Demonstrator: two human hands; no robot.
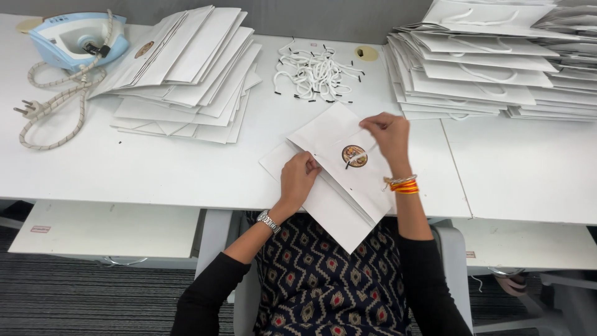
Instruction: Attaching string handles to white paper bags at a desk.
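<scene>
Two hands over a flat white paper bag point(336, 186) at the table's point(155, 168) near edge: left hand point(297, 180) pinched shut on the bag's upper edge, right hand point(388, 135) closed on a white cord handle point(359, 157) above the round emblem. Loose cord handles point(314, 74) heaped beyond. Stacked flat bags point(186, 68) on the left, finished bags point(479, 62) on the right. Blue iron point(78, 38) at far left.
</scene>
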